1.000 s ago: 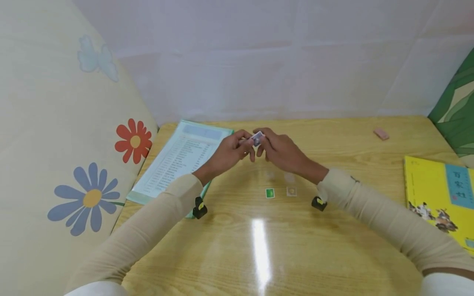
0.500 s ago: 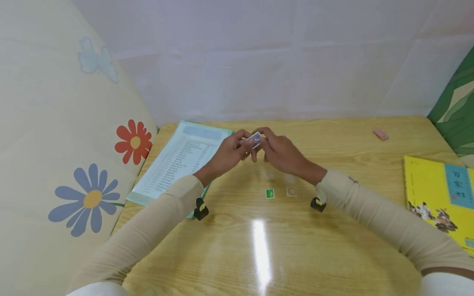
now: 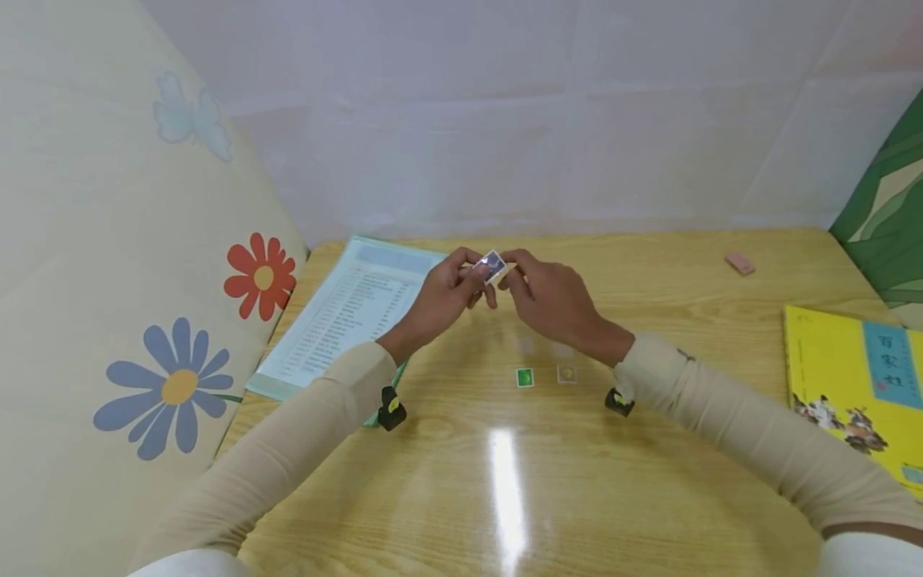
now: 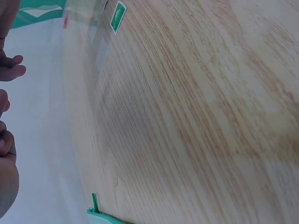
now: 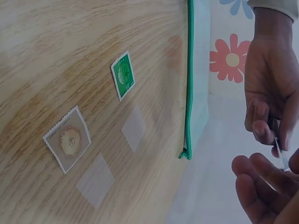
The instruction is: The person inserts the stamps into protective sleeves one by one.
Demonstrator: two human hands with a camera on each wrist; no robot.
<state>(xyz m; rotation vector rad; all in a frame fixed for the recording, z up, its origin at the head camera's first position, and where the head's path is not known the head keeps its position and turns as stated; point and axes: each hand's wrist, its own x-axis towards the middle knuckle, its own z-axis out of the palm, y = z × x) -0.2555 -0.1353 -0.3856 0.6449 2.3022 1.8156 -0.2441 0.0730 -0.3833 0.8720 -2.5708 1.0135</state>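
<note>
Above the far part of the table, my left hand (image 3: 443, 292) pinches a small stamp (image 3: 491, 266), dark blue-violet with a white border, its thumb on the face. My right hand (image 3: 555, 300) holds the stamp's right side with curled fingertips. The right wrist view shows the stamp (image 5: 280, 148) edge-on between the two hands. Below them on the table lie a green stamp (image 5: 123, 75) and a grey-beige stamp (image 5: 70, 140) with a round motif. Just beyond these, two pale translucent squares lie flat, one behind the green stamp (image 5: 134, 129) and one behind the beige stamp (image 5: 96, 180).
A zip pouch (image 3: 339, 312) with green edging and a printed sheet lies at the left, partly under my left forearm. A yellow book (image 3: 829, 361) lies at the right. A small pink block (image 3: 739, 263) sits near the far edge, before a white backdrop (image 3: 548, 160).
The blue-violet stamp has shifted left and up slightly, showing more of its face. My right thumb has drawn back from the face. The stamps on the table have stayed put.
</note>
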